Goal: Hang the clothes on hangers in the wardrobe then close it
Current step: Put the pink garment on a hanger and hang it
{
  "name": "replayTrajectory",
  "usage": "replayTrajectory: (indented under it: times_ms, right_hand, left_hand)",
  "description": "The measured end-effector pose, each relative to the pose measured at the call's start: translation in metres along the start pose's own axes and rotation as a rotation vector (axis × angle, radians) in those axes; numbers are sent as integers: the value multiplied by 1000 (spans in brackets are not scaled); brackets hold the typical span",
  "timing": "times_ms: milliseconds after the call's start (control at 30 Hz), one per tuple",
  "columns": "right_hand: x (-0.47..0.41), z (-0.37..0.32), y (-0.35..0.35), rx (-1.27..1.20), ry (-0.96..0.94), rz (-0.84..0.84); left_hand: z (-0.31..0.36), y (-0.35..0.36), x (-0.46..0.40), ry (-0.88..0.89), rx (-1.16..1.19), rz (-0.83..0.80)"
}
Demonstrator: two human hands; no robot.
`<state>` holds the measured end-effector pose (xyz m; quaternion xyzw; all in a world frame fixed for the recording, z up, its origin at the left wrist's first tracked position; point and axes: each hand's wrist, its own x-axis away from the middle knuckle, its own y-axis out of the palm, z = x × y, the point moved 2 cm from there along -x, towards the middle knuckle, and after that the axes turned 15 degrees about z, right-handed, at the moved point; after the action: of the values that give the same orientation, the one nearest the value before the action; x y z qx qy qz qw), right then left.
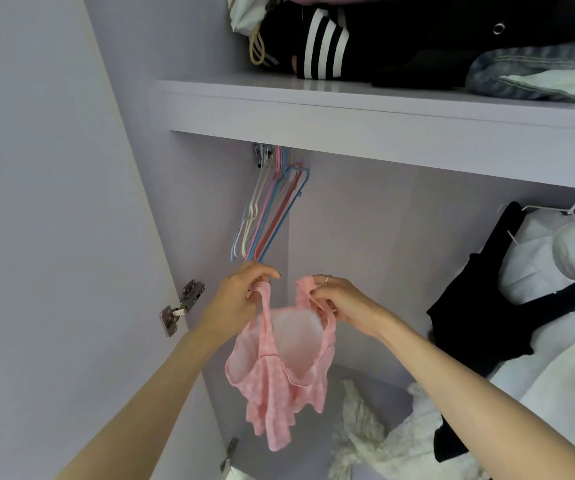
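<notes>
Two hands — left hand (241,299), right hand (339,301) — pinch the pink top (279,368) by its straps; keep them spread for a hanger (268,209).

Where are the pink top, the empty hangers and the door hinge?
pink top (280,389), head view, front panel below the neckline.
empty hangers (265,216), head view, middle of the bunched wires.
door hinge (180,306), head view, metal arm.

A pink patterned top (280,386) hangs by its two straps, opening spread, in front of the open wardrobe (383,133). Behind it, empty coloured hangers (268,209) bunch together at the rail's left end.
</notes>
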<state>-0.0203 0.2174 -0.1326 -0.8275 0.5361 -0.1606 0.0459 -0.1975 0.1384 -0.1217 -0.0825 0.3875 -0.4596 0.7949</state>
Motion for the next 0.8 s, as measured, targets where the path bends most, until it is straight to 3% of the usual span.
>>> replayTrajectory:
  times_ms: [100, 167, 300, 467, 633, 800]
  right_hand:
    - [4, -8, 4, 215, -45, -164]
    - [5, -14, 7, 377, -105, -184]
    - [1, -30, 8, 415, -227, 44]
    - [-4, -34, 3, 102, -132, 7]
    - [2, -40, 12, 266, -179, -86]
    - [-2, -45, 16, 218, -238, 64]
  left_hand:
    - [3, -2, 0, -99, 91, 37]
    - [4, -2, 1, -207, 200, 64]
    - [2, -5, 6, -467, 228, 30]
    - [-11, -3, 11, -438, 92, -13]
    - [-6, 8, 9, -339, 172, -251]
    - [-10, 4, 10, -475, 136, -239]
